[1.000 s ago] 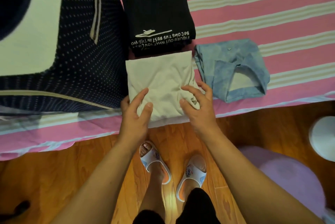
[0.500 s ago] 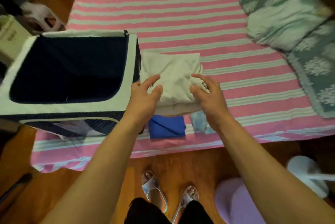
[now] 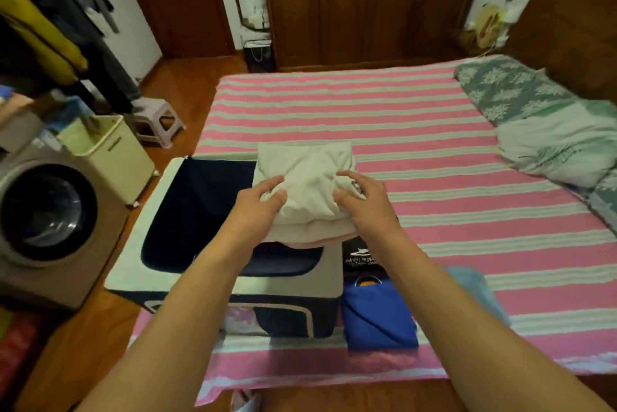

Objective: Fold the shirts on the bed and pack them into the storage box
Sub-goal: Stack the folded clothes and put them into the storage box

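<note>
Soft matt cream cloth, creased, in the folded shirt [image 3: 305, 174] pinched between left hand [image 3: 255, 208] and right hand [image 3: 364, 203]. Below the hands, a fabric box [image 3: 230, 285]: dark woven cloth, pale trim, a clear plastic window in front. Right of it, matt blue cloth [image 3: 379, 318] and black printed cloth [image 3: 359, 258]. Under all, striped woven bedsheet [image 3: 350, 104], matt. Far beyond, glossy varnished wood wardrobe [image 3: 360, 1]. Far left, washer [image 3: 50, 211] with smooth casing and glossy glass door.

Folded cream shirt [image 3: 310, 178] held above open navy storage box [image 3: 187, 211].
</note>
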`<act>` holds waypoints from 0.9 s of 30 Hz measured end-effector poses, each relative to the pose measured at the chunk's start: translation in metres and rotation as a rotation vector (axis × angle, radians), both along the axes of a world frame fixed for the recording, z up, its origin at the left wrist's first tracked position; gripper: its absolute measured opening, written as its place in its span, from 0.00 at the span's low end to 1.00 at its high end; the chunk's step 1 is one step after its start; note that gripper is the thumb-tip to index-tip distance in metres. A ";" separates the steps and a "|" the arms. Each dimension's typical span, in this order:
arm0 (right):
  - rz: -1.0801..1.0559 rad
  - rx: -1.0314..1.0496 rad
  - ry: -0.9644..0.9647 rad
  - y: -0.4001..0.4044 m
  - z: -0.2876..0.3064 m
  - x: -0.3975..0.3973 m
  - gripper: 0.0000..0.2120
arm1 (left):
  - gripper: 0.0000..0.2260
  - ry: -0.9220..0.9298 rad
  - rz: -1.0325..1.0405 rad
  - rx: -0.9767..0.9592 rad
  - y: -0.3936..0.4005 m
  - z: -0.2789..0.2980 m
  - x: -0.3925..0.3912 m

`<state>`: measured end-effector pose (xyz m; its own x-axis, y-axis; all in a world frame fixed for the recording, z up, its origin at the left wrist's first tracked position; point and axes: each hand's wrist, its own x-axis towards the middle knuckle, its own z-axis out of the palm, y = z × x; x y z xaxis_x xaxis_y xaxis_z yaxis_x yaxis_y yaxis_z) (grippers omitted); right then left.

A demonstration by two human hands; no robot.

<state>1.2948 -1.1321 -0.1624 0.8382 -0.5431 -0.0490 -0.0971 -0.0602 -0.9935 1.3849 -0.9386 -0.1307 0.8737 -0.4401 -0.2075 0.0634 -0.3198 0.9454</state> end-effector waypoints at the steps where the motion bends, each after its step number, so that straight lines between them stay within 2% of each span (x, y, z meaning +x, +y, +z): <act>1: 0.006 0.020 0.014 0.018 -0.008 0.025 0.16 | 0.16 0.008 0.003 0.013 0.016 -0.007 0.024; 7: -0.014 0.119 0.181 0.114 -0.093 0.158 0.16 | 0.17 0.163 -0.034 0.125 0.102 -0.084 0.157; 11: -0.095 0.209 0.397 0.145 -0.154 0.193 0.15 | 0.19 0.329 -0.122 0.238 0.122 -0.155 0.210; 13: -0.106 0.188 0.459 0.147 -0.175 0.207 0.16 | 0.19 0.385 -0.133 0.240 0.119 -0.180 0.228; 18: -0.112 0.045 0.421 0.141 -0.195 0.234 0.15 | 0.19 0.268 -0.109 0.201 0.107 -0.214 0.258; 21: -0.086 -0.052 0.321 0.152 -0.217 0.242 0.17 | 0.19 0.261 0.038 0.207 0.112 -0.234 0.262; 23: 0.010 -0.108 0.349 0.162 -0.244 0.241 0.19 | 0.20 0.285 0.097 0.286 0.123 -0.256 0.260; 24: 0.119 -0.128 0.428 0.165 -0.261 0.237 0.21 | 0.21 0.316 0.063 0.374 0.132 -0.268 0.257; 27: 0.566 -0.081 0.802 0.171 -0.300 0.222 0.24 | 0.26 0.500 -0.144 0.792 0.159 -0.298 0.242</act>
<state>1.5165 -0.9615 -0.4628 0.7103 -0.0985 -0.6970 -0.6761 -0.3710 -0.6366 1.6272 -0.7799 -0.4292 0.5509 -0.1077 -0.8276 0.3118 -0.8933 0.3238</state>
